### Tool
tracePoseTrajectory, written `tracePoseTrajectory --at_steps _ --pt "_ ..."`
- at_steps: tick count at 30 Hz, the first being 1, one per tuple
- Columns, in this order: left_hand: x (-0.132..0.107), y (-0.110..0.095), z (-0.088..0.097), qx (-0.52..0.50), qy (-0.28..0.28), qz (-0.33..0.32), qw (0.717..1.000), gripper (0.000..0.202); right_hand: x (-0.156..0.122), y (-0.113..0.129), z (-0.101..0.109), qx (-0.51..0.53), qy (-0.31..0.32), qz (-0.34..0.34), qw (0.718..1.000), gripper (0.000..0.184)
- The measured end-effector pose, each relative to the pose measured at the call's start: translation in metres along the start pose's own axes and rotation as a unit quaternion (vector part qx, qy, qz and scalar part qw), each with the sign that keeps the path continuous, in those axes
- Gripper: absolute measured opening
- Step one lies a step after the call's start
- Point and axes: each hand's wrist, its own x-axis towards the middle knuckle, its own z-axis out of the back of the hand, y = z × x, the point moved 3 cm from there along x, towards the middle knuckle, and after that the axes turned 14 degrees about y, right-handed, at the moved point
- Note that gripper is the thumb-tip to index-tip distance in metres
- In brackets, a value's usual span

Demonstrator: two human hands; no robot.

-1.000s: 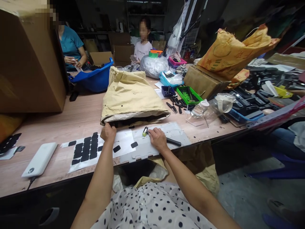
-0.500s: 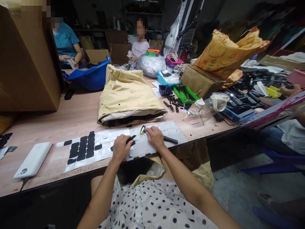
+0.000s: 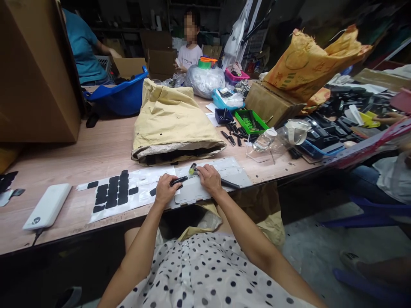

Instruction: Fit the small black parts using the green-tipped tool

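Note:
My left hand [image 3: 165, 191] is closed on a slim black plastic part [image 3: 178, 180], holding it on a grey plate [image 3: 205, 188] at the table's near edge. My right hand [image 3: 209, 179] grips a small hammer [image 3: 193, 169] with a black handle, its head just right of the black part. Left of the plate lies a white backing sheet [image 3: 128, 194] carrying several black adhesive pads [image 3: 112, 196]. Behind my hands a tan sack [image 3: 173, 124] lies on its side with black parts showing in its mouth.
A white power bank [image 3: 47, 206] lies at the left. Behind are a large cardboard box [image 3: 35, 72], a blue tub [image 3: 120, 100], a green tray [image 3: 251, 121], a clear bottle [image 3: 265, 143] and black parts [image 3: 334, 128] at right. Two people sit at the far side.
My left hand left the sack's mouth, came back to the grey plate and now holds a black part there. The right hand stayed on the hammer.

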Motion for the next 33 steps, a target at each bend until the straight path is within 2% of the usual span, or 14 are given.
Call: tracePoseTrajectory --at_steps 4,7,13,18,24,30,33 --pt "0.001 -0.001 -0.002 -0.008 -0.002 0.006 1.000 0.010 -0.008 0.018 0.005 0.075 -0.020 0.004 0.997 0.032" --pt "0.002 -0.001 -0.003 -0.012 -0.007 0.008 1.000 0.011 -0.012 0.034 0.003 0.134 -0.005 0.028 0.991 0.032" --pt "0.001 -0.002 -0.003 -0.025 -0.009 0.011 1.000 0.008 -0.018 0.051 -0.001 0.157 0.020 0.061 0.986 0.031" --pt "0.001 -0.003 -0.003 -0.035 -0.007 0.013 0.999 0.009 -0.021 0.057 0.006 0.161 -0.006 0.088 0.983 0.032" --pt "0.003 -0.002 -0.005 -0.044 -0.025 0.026 0.998 0.011 -0.017 0.059 0.007 0.146 0.050 0.058 0.986 0.028" --pt "0.004 -0.002 -0.007 -0.042 -0.031 0.023 0.998 0.011 -0.017 0.052 0.013 0.148 0.003 0.043 0.988 0.030" --pt "0.004 -0.002 -0.007 -0.038 -0.031 0.024 0.999 0.009 -0.020 0.048 0.008 0.134 0.016 0.035 0.990 0.029"
